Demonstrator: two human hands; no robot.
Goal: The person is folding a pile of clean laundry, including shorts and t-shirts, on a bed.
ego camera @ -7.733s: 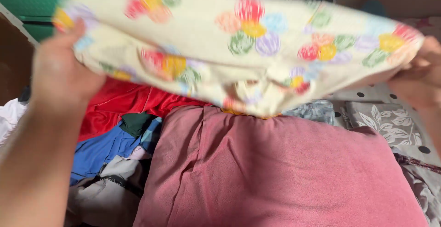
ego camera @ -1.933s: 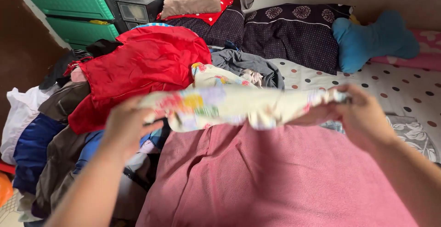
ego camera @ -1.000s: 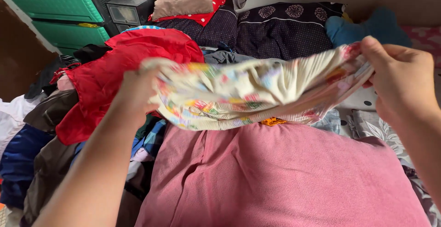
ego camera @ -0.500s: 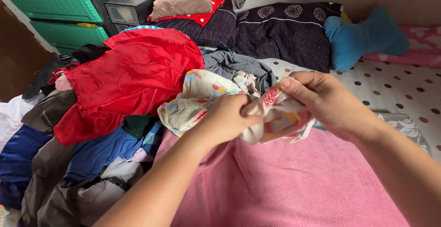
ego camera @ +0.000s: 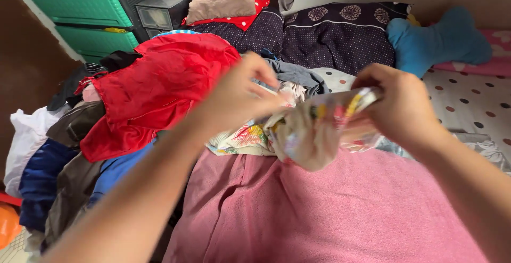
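My left hand [ego camera: 239, 90] and right hand [ego camera: 399, 109] pinch the bunched flowered cloth [ego camera: 314, 130], seemingly by its edges; better matched before flattening on the near pink blanket [ego camera: 330, 215].

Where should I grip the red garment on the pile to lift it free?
Best guess: pinch the red garment at its loose lower-left edge, coming from the left. That hem drapes free over the dark clothes, while its right side sits behind the left hand and floral cloth.
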